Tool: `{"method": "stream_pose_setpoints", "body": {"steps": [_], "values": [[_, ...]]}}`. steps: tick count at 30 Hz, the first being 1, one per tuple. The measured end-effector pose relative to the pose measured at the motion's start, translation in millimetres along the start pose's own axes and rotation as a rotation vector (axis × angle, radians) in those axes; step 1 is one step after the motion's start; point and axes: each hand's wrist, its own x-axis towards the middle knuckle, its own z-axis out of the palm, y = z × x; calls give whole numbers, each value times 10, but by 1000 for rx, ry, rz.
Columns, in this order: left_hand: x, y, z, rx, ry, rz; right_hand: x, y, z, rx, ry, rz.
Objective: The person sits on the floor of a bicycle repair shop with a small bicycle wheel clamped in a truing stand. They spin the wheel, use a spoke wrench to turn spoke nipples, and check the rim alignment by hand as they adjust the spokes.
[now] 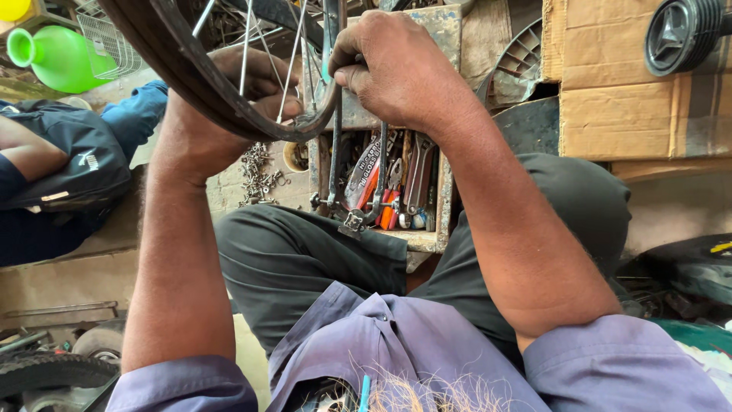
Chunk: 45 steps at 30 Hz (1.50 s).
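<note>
While the view looks down over the person's lap, both hands are raised to a bicycle wheel held above an open tool tray.

Wheel: the bicycle wheel (229, 84) sits at upper left, its dark rim curving down between the two hands, spokes (293, 53) fanning upward from it.
Left hand: the left hand (229, 99) is behind the rim and spokes, fingers curled around the rim's lower arc; how firmly it clamps cannot be told, as the rim hides the fingertips.
Right hand: the right hand (396, 69) is closed tight, thumb and forefinger pinching a thin metal piece at the rim's edge near a spoke end.
Tool tray: the wooden tool tray (442, 198) lies directly below the hands, holding pliers with orange grips (385, 206) and a wrench (418, 179).
Loose hardware: a heap of small nuts (259, 172) lies on the ground just beside the tray.
Surroundings: a green plastic can (61, 57) at far left, cardboard boxes (618, 84) at right.
Risk, slip: judged likely that the pinched piece could slide off, driving knuckles into the spokes.
Risk, drop: if the left hand loosens, the wheel would fall onto the tray's tools.
</note>
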Motion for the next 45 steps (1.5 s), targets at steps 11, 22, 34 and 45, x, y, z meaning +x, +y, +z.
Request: {"method": "stream_pose_setpoints", "body": {"steps": [11,22,34,45], "values": [[7,31,-39,-104,-68,39,-13,2,20,7,0,10],[81,-95,-20,-252,43,-34,-19,-40,-51,0,-41,77],[214,90,22,227,-119,82,-25,-71,-46,15,-1,163],[223,72,84,9,-175,-74,-35,-42,-57,-30,40,10]]}}
